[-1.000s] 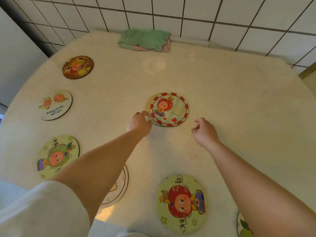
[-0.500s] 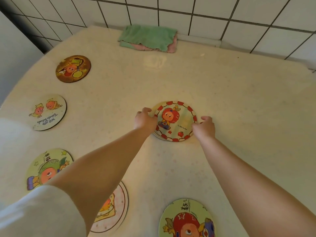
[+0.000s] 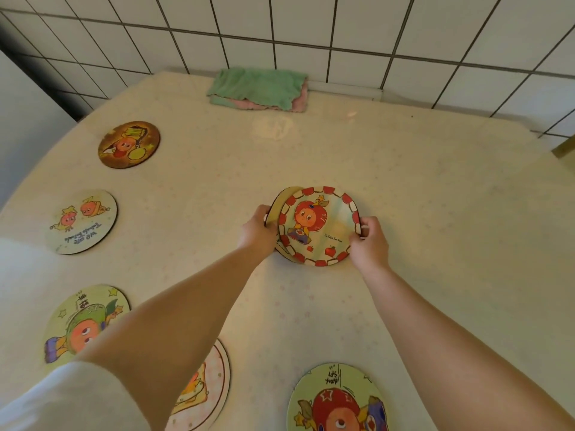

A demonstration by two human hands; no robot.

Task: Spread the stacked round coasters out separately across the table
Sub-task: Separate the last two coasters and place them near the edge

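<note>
A red-bordered round coaster (image 3: 320, 225) with a cartoon apple figure is at the table's middle, pinched at its right edge by my right hand (image 3: 368, 241) and shifted right. Under it a pale yellow coaster (image 3: 280, 202) peeks out at the left, gripped at its left edge by my left hand (image 3: 256, 228). Single coasters lie spread around: a brown one (image 3: 129, 144), a white one (image 3: 82, 220), a green one (image 3: 84, 321), a pink one (image 3: 205, 387) partly behind my left arm, and a red-faced one (image 3: 337, 399) near the front edge.
A folded green and pink cloth (image 3: 259, 90) lies at the back of the cream table (image 3: 451, 228) against the white tiled wall (image 3: 342, 23). The table's right half holds no coasters.
Both hands closed in on the middle stack. The right hand took the red-bordered top coaster and slid it right, uncovering the yellow coaster under it, which the left hand holds.
</note>
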